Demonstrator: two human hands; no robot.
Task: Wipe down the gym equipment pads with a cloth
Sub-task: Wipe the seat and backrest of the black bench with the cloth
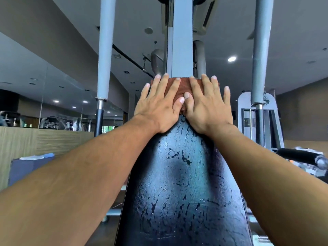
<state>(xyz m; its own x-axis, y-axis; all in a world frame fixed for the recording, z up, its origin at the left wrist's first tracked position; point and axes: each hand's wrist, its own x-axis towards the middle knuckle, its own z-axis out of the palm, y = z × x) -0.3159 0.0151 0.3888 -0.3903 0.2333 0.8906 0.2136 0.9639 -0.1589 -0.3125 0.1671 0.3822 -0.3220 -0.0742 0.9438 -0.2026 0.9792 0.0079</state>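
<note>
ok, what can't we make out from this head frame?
- Cloth: mostly covered by the left hand and right hand; its full extent is unknown.
- Pad: top edge hidden under the cloth and hands, bottom cut off by the frame edge.
- Grey upright posts: tops cut off by the upper edge.
- Mirrored machines at far left: too small and blurred.

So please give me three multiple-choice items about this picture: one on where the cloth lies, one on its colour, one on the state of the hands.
1. Where is the cloth?
A. top end of the black pad
B. on the floor
C. over a grey bar

2. Its colour?
A. blue
B. reddish-brown
C. white

3. The left hand and right hand are:
A. fists
B. hanging idle
C. flat, pressing the cloth

Answers: 1 A, it lies at the pad's top edge; 2 B, rust tone between the hands; 3 C, straight fingers spread on it.
</note>
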